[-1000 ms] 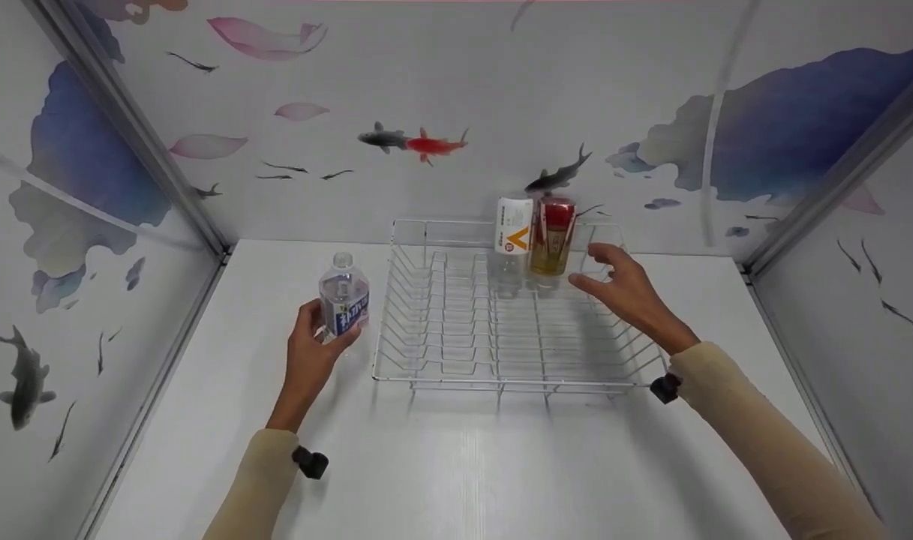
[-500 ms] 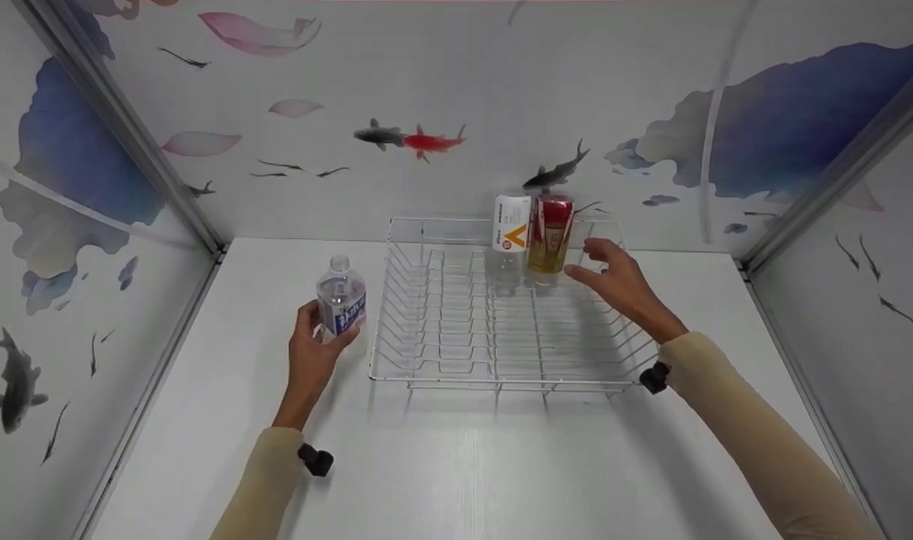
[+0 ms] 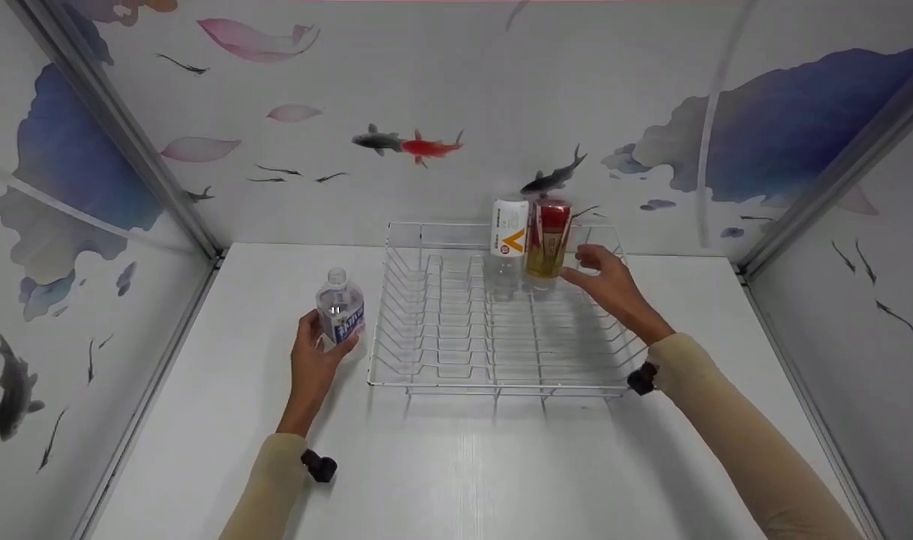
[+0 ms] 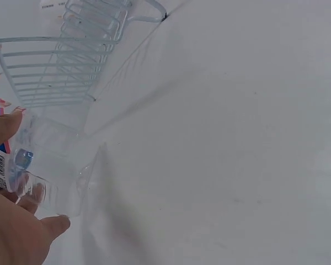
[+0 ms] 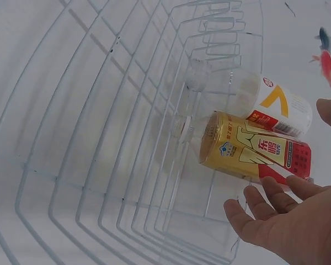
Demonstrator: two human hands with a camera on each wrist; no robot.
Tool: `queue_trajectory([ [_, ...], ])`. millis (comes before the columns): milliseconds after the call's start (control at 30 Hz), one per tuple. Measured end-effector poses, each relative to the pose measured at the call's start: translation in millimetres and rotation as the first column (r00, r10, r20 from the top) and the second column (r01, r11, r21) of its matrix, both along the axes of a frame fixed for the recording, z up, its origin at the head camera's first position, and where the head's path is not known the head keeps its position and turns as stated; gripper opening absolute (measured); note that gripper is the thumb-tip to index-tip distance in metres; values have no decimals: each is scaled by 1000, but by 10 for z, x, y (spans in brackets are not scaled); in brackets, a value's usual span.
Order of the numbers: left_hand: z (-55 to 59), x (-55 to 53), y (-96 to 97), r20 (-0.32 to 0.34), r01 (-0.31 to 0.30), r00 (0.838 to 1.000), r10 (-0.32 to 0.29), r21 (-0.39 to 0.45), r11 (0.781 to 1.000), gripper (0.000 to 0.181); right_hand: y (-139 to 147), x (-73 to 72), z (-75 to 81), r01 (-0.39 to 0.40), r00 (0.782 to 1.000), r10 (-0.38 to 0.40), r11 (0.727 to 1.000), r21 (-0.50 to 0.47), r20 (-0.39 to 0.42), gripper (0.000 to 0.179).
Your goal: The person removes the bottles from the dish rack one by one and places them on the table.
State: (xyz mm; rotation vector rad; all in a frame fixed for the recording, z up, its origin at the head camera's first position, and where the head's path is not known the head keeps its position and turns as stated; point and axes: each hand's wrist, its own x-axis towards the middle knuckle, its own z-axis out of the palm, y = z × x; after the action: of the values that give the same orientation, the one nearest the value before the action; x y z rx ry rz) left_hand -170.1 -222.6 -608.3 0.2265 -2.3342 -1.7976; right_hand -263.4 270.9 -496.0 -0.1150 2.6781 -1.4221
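Observation:
My left hand [image 3: 315,365] grips a clear plastic bottle [image 3: 340,306] with a blue label, upright just left of the wire rack [image 3: 456,388]. In the left wrist view the thumb lies on the label and the fingers curl behind the clear lower part. At the rack's back, two bottles stand neck down: a clear bottle [image 3: 509,229] with a white and orange label, and a red and gold bottle [image 3: 550,232]. My right hand [image 3: 614,289] is beside the red and gold bottle, fingers spread and loosely bent, not closed round it. Whether a fingertip touches it I cannot tell.
The white wire rack has a row of bent dividers [image 3: 456,330] on its left side and stands on a white table [image 3: 464,465]. A back wall [image 3: 276,210] printed with fish rises close behind it, with side walls left and right.
My right hand has shifted a little to the left, closer to the red and gold bottle. My left hand holds its bottle in nearly the same place. The bottles in the rack have not moved.

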Motion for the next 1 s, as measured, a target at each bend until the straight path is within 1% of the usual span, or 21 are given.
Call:
queue_trajectory([
  [133,-52,-27,4,-4,4,1000,-4,46,999,78,-3,-21,-41,11,1000,-11,1000,-7,2,78],
  [200,-66,-39,-1,-4,4,1000,-4,54,999,78,-3,-31,-57,19,1000,-19,1000,-13,4,77],
  [400,-71,-54,-59,1,-14,1000,14,37,999,78,-23,-101,-90,28,999,-28,999,-46,16,74],
  [567,-66,-92,-97,3,-2,1000,2,19,1000,79,-31,-163,-120,37,999,-35,998,-58,28,74],
  [833,-78,-160,-90,15,-12,1000,12,7,1000,81,-75,-247,-190,49,997,-44,995,-83,64,75],
  [1000,-67,-231,-56,21,-18,1000,17,19,1000,82,-84,-281,-202,63,996,-56,993,-96,68,80],
])
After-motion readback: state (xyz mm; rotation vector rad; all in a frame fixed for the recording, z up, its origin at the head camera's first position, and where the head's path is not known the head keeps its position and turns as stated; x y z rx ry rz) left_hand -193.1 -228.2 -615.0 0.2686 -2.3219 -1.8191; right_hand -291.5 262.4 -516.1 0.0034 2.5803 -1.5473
